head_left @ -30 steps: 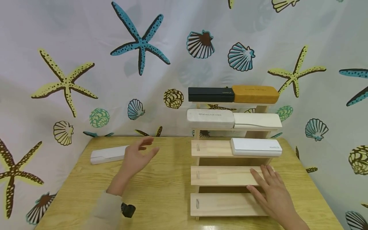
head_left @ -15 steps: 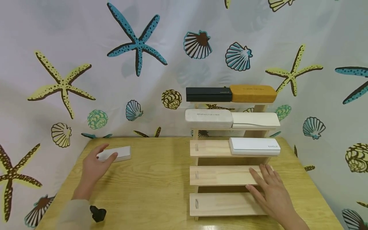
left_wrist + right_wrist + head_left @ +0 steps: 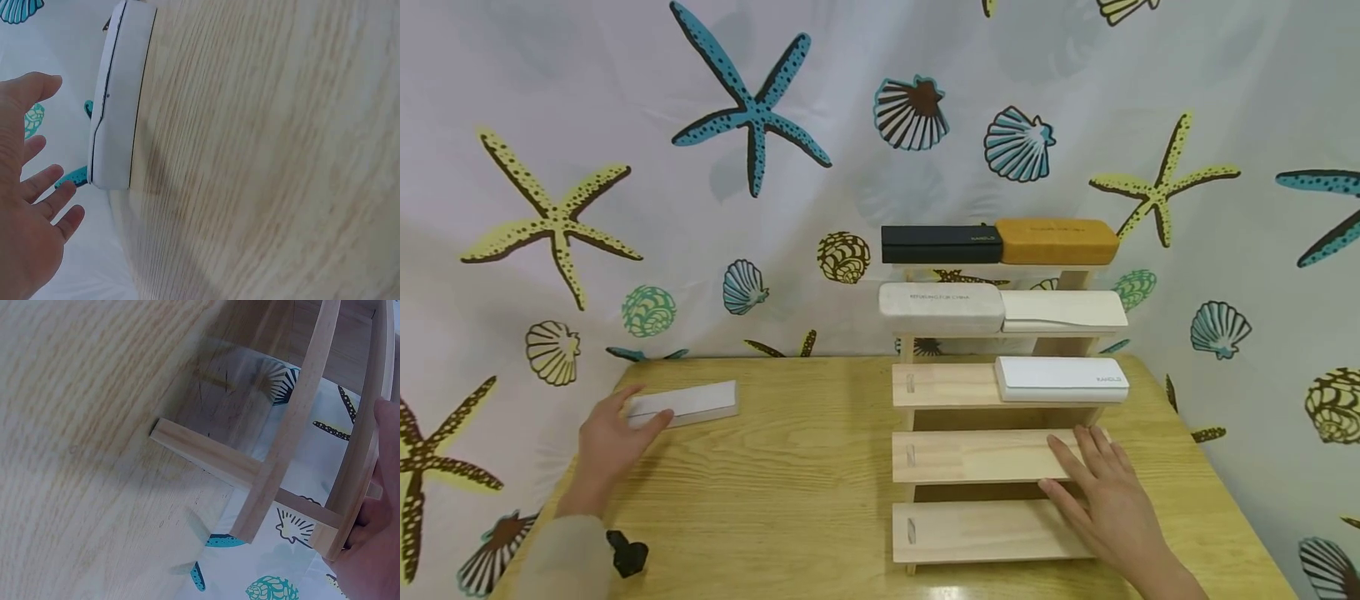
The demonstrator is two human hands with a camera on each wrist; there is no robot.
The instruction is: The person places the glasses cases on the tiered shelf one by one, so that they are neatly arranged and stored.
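On the left of the table lies a white glasses case [image 3: 703,402]. My left hand [image 3: 610,437] is over its left end, thumb and fingers spread; in the left wrist view the fingers stand apart from the case [image 3: 122,106]. My right hand [image 3: 1108,500] rests with extended fingers on the right side of the two lowest steps of a wooden stepped rack [image 3: 970,533]. On the rack's upper steps sit a black case [image 3: 940,244], an orange case [image 3: 1056,242], a grey case [image 3: 940,308], a cream case [image 3: 1063,310] and a white case [image 3: 1060,379].
The wooden table [image 3: 775,492] stretches between the left case and the rack. A white cloth with starfish and shells [image 3: 805,200] hangs behind and at both sides. A small black object [image 3: 627,554] sits beside the left sleeve.
My left hand has moved left, from the right end of the white glasses case to its left end. The right hand stays on the rack, and the view has shifted slightly.
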